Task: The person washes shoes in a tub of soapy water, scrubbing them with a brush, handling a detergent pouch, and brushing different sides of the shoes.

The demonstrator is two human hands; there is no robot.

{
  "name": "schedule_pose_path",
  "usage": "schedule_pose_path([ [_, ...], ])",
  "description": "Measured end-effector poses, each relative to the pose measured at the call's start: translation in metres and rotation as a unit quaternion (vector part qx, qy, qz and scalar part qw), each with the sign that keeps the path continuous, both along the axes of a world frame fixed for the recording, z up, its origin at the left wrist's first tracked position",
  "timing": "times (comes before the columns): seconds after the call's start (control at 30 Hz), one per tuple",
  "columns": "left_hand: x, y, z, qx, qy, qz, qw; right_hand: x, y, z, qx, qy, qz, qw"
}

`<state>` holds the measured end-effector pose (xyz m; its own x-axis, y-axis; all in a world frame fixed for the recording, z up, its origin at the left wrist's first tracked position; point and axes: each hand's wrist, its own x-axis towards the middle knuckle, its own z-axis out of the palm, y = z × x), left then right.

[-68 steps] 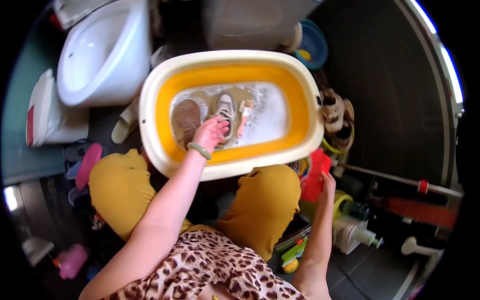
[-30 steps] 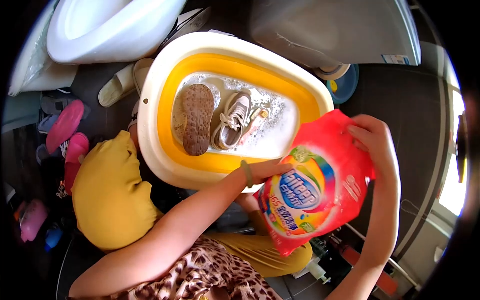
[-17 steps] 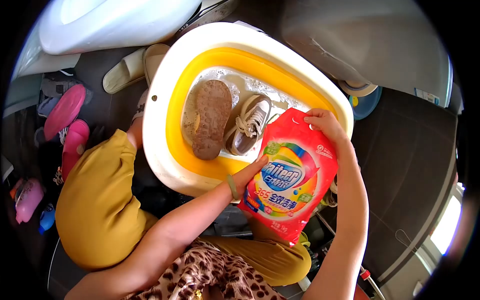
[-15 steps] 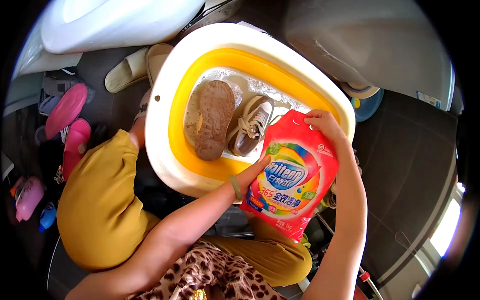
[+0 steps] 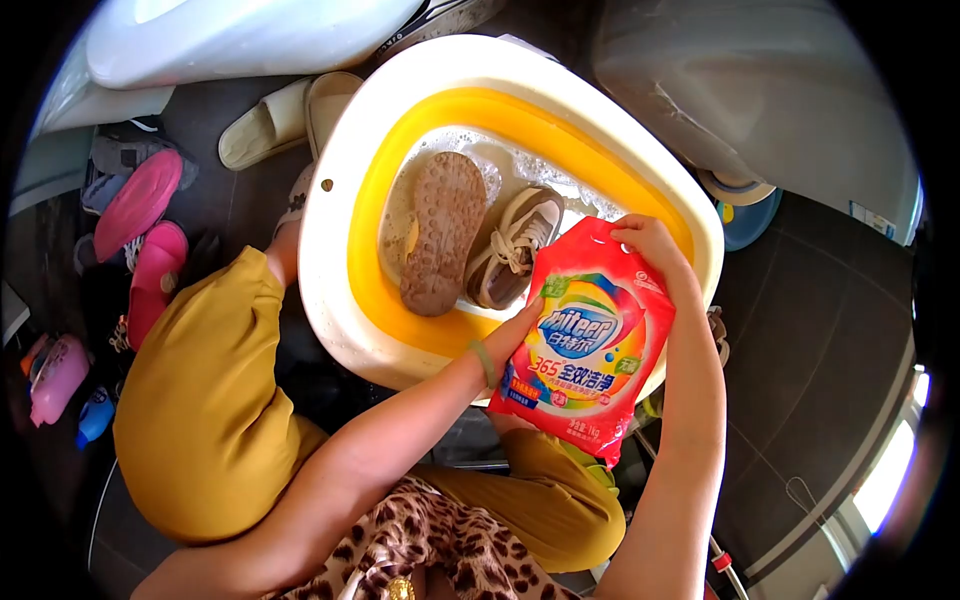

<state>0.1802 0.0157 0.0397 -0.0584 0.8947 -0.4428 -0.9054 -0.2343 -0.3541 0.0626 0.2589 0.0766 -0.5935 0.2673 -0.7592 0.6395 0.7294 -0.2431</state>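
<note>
A red bag of washing powder point(image 5: 590, 350) is held over the near right rim of a white and yellow basin point(image 5: 330, 270). My left hand point(image 5: 512, 340) grips the bag's left side, its fingers partly hidden behind it. At the top right corner, my right hand point(image 5: 650, 245) pinches the bag's upper edge. Inside the basin, one shoe lies sole up, showing a brown sole point(image 5: 443, 235). Beside it rests a grey-brown lace-up sneaker point(image 5: 513, 245) with pale laces. Shallow, foamy water surrounds both shoes.
Beige slippers point(image 5: 265, 125) lie beyond the basin at the left. Pink shoes point(image 5: 157, 280) and a pink bottle point(image 5: 60, 380) are on the dark floor at far left. A grey appliance-like body point(image 5: 780, 100) stands at upper right, near a blue basin point(image 5: 750, 220).
The view has shifted slightly, so the basin sits a little further right and higher. The bag's lower end has swung slightly right and up; both hands keep their hold.
</note>
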Motion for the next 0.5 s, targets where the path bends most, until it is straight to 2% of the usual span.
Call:
schedule_pose_path([
  [0.1, -0.001, 0.0, 0.001, -0.028, 0.055, 0.014, 0.998, 0.002, 0.006, 0.001, -0.015, 0.007, -0.02, 1.0],
  [0.2, -0.002, 0.0, 0.001, -0.029, 0.058, 0.024, 0.998, 0.005, 0.006, 0.0, -0.015, 0.017, -0.018, 1.0],
  [0.3, 0.002, 0.004, -0.007, -0.053, 0.093, 0.03, 0.994, 0.002, -0.017, 0.014, -0.01, 0.02, -0.066, 0.998],
  [0.4, -0.004, 0.001, -0.005, -0.051, 0.075, 0.033, 0.995, 0.001, -0.02, 0.014, 0.005, 0.038, -0.073, 0.997],
  [0.47, -0.004, 0.006, -0.011, -0.065, 0.097, 0.038, 0.992, 0.001, -0.007, 0.001, -0.02, 0.048, -0.027, 0.998],
  [0.5, -0.002, 0.005, -0.012, -0.082, 0.111, 0.045, 0.989, 0.0, -0.006, 0.001, -0.068, 0.046, -0.082, 0.993],
])
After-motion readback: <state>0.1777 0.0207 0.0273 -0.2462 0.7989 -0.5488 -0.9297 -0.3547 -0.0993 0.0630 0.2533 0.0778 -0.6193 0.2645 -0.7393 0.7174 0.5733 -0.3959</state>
